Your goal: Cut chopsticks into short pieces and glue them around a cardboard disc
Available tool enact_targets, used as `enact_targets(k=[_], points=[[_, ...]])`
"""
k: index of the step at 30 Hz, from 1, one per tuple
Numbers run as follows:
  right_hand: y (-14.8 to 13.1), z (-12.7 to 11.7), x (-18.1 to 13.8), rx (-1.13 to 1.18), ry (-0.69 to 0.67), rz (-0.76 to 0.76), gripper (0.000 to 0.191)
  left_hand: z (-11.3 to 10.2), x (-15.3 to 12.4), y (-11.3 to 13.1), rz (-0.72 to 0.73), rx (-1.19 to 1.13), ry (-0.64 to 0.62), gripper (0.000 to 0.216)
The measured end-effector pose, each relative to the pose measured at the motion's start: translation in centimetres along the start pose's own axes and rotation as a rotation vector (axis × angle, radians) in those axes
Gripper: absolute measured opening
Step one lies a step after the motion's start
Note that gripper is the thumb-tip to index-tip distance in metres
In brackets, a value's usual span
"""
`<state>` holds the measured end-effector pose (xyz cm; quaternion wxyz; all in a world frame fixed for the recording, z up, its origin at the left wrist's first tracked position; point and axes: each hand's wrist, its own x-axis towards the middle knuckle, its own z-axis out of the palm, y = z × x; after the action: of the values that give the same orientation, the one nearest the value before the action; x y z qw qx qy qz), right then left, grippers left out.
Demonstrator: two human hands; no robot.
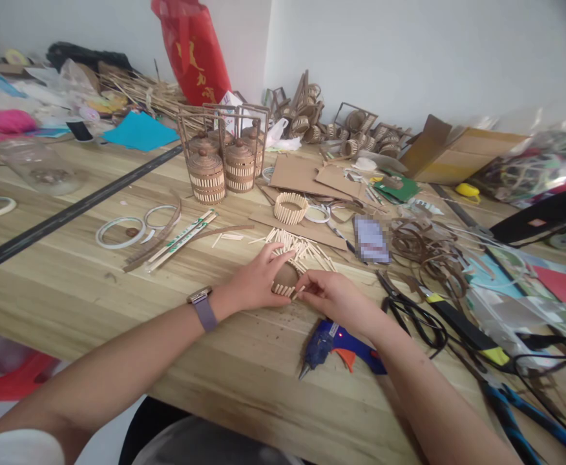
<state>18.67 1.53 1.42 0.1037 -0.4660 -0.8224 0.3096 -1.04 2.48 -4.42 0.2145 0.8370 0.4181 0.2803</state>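
Note:
My left hand (256,281) is curled round the left side of a small ring of short wooden sticks (285,290) set around a brown band. At the ring's right edge, my right hand (329,294) pinches, its fingertips at the near rim; a small piece seems to be between them, too small to make out. Just behind lies a heap of loose cut sticks (305,248). A similar stick ring (290,208) stands farther back. A blue hot glue gun (334,345) with an orange trigger lies in front of my right hand, its nozzle pointing left and toward me.
Several lidded miniature baskets (205,174) with tall handles stand behind. Tape rings (121,232) and packaged chopsticks (181,240) lie left. Black-handled scissors (411,316), a box cutter (464,329), pliers (520,413) and curled brown strips (419,245) crowd the right. Cardboard sheets (302,174) lie behind.

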Motion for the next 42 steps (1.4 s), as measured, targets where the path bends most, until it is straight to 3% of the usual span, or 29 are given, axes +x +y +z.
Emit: enact_targets(k=[42], points=[[0.2,1.7,0.3,-0.130,0.062,-0.061,0.010,-0.5,-0.1,0.1,0.048,-0.046,-0.020,0.094]])
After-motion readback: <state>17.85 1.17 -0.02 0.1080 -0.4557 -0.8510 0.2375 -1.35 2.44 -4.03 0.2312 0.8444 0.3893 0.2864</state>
